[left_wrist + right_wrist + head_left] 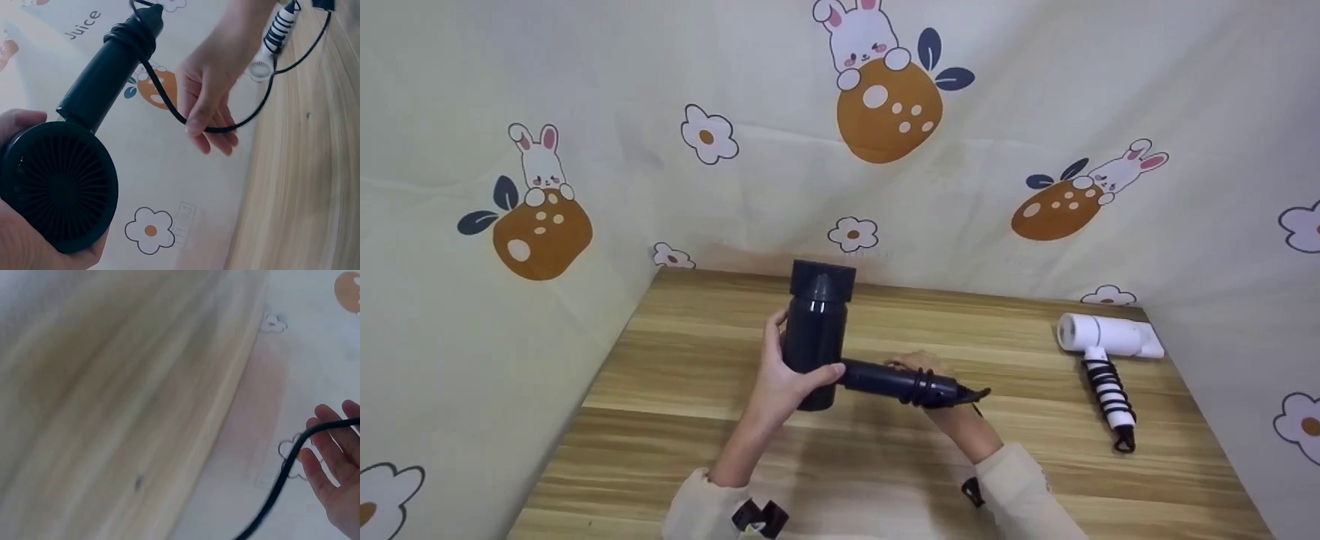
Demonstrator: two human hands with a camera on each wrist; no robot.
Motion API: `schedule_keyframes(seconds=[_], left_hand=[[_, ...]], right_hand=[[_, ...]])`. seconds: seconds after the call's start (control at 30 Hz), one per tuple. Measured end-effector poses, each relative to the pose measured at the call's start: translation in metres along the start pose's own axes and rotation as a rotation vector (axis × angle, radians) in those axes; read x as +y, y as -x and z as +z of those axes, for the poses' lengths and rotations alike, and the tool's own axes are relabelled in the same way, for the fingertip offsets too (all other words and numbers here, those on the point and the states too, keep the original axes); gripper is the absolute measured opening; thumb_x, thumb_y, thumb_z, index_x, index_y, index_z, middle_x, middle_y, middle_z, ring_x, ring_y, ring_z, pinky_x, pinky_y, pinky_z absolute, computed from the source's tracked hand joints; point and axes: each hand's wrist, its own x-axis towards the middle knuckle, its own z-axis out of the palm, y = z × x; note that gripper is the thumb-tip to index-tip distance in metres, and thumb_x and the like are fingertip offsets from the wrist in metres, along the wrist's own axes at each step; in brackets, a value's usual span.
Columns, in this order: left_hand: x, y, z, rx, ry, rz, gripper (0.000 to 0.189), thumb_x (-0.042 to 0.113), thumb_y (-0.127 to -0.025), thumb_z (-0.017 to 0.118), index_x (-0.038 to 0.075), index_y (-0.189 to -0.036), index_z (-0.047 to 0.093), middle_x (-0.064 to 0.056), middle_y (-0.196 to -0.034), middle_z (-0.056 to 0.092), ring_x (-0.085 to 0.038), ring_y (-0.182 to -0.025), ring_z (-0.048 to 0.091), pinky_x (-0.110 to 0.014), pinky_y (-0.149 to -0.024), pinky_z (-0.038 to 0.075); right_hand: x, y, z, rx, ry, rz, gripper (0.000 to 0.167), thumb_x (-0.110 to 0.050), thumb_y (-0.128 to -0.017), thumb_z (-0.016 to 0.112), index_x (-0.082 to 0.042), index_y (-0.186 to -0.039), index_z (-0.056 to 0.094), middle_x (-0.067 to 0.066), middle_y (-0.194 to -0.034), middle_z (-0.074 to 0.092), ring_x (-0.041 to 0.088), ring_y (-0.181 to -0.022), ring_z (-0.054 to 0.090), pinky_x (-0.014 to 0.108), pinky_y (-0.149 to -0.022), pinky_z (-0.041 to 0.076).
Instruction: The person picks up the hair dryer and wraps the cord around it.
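Observation:
My left hand grips the barrel of a dark hair dryer, held up over the table with its nozzle toward the back wall. The handle points right, and several loops of black cord are wound round it. In the left wrist view, the round ribbed intake faces the camera. My right hand pinches a loose length of the cord between thumb and fingers, beyond the handle. The right wrist view shows the cord crossing that hand's fingers. From the head view, the handle partly hides the right hand.
A white hair dryer lies at the right of the wooden table, its black cord coiled round the handle. Cloth printed with rabbits, oranges and flowers hangs at the back and sides. Small black pieces sit near both sleeves.

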Motion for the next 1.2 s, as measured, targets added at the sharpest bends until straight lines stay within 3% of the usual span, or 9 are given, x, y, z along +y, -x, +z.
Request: schedule_keyframes(seconds=[0.07, 0.13, 0.3, 0.43, 0.57, 0.63, 0.83, 1.0, 1.2], left_hand=[[-0.003, -0.002, -0.002, -0.029, -0.02, -0.002, 0.09, 0.015, -0.064, 0.081, 0.018, -0.136, 0.027, -0.017, -0.113, 0.053, -0.026, -0.098, 0.055, -0.041, -0.089, 0.044], [-0.006, -0.003, -0.003, -0.055, -0.035, -0.011, 0.089, 0.015, -0.064, 0.081, 0.017, -0.136, 0.028, -0.018, -0.115, 0.053, -0.026, -0.098, 0.056, -0.041, -0.087, 0.045], [-0.011, -0.005, -0.004, -0.095, -0.08, -0.021, 0.087, 0.016, -0.064, 0.081, 0.019, -0.134, 0.03, -0.017, -0.113, 0.051, -0.027, -0.095, 0.056, -0.041, -0.085, 0.046], [-0.014, -0.005, -0.003, -0.096, -0.1, -0.021, 0.087, 0.016, -0.064, 0.081, 0.02, -0.135, 0.03, -0.017, -0.113, 0.05, -0.027, -0.095, 0.056, -0.042, -0.085, 0.046], [-0.018, -0.005, -0.003, -0.086, -0.163, -0.004, 0.089, 0.017, -0.064, 0.082, 0.021, -0.136, 0.03, -0.017, -0.117, 0.052, -0.028, -0.096, 0.056, -0.043, -0.085, 0.046], [-0.02, -0.005, -0.003, -0.076, -0.208, 0.001, 0.09, 0.018, -0.063, 0.082, 0.022, -0.137, 0.03, -0.016, -0.119, 0.052, -0.028, -0.096, 0.057, -0.044, -0.085, 0.047], [-0.025, -0.005, -0.004, -0.025, -0.238, -0.011, 0.092, 0.018, -0.064, 0.082, 0.022, -0.138, 0.029, -0.016, -0.119, 0.054, -0.029, -0.098, 0.057, -0.044, -0.085, 0.047], [-0.026, -0.008, -0.008, 0.02, -0.215, -0.007, 0.093, 0.018, -0.064, 0.082, 0.018, -0.14, 0.027, -0.018, -0.113, 0.054, -0.029, -0.098, 0.056, -0.046, -0.088, 0.045], [-0.027, -0.011, -0.013, 0.068, -0.144, -0.02, 0.093, 0.015, -0.066, 0.081, 0.016, -0.14, 0.026, -0.018, -0.117, 0.053, -0.028, -0.1, 0.055, -0.045, -0.091, 0.042]], right_hand=[[0.006, -0.008, -0.007, 0.026, -0.107, -0.043, 0.016, 0.002, -0.08, 0.064, -0.005, -0.095, 0.069, 0.006, -0.087, 0.069, 0.02, -0.08, 0.064, 0.032, -0.072, 0.053], [0.011, -0.015, -0.012, 0.014, -0.103, -0.06, 0.013, -0.001, -0.081, 0.065, -0.005, -0.092, 0.07, 0.006, -0.084, 0.07, 0.02, -0.079, 0.064, 0.034, -0.072, 0.052], [0.015, -0.025, -0.028, -0.071, -0.052, -0.011, 0.008, -0.01, -0.08, 0.069, -0.009, -0.087, 0.071, 0.003, -0.085, 0.071, 0.019, -0.08, 0.066, 0.045, -0.081, 0.048], [0.012, -0.03, -0.045, -0.114, -0.058, 0.062, 0.007, -0.016, -0.079, 0.072, -0.01, -0.083, 0.071, 0.001, -0.083, 0.07, 0.015, -0.077, 0.065, 0.047, -0.083, 0.046], [0.007, -0.038, -0.062, -0.142, -0.074, 0.11, 0.005, -0.015, -0.08, 0.071, -0.011, -0.08, 0.069, -0.001, -0.077, 0.067, 0.007, -0.066, 0.058, 0.03, -0.066, 0.051], [0.002, -0.043, -0.07, -0.158, -0.1, 0.148, 0.005, -0.014, -0.082, 0.07, -0.012, -0.079, 0.067, -0.002, -0.072, 0.064, 0.003, -0.059, 0.052, 0.022, -0.055, 0.046], [-0.01, -0.051, -0.081, -0.18, -0.203, 0.24, 0.008, -0.017, -0.088, 0.062, -0.011, -0.083, 0.062, -0.004, -0.065, 0.059, 0.001, -0.047, 0.04, 0.02, -0.044, 0.037], [-0.012, -0.051, -0.085, -0.17, -0.324, 0.398, 0.005, -0.013, -0.09, 0.059, -0.009, -0.088, 0.061, -0.004, -0.067, 0.057, 0.003, -0.053, 0.038, 0.02, -0.05, 0.034], [-0.022, -0.05, -0.09, -0.141, -0.471, 0.595, 0.009, -0.01, -0.089, 0.061, -0.002, -0.085, 0.064, -0.004, -0.061, 0.054, 0.004, -0.047, 0.031, 0.019, -0.047, 0.028]])
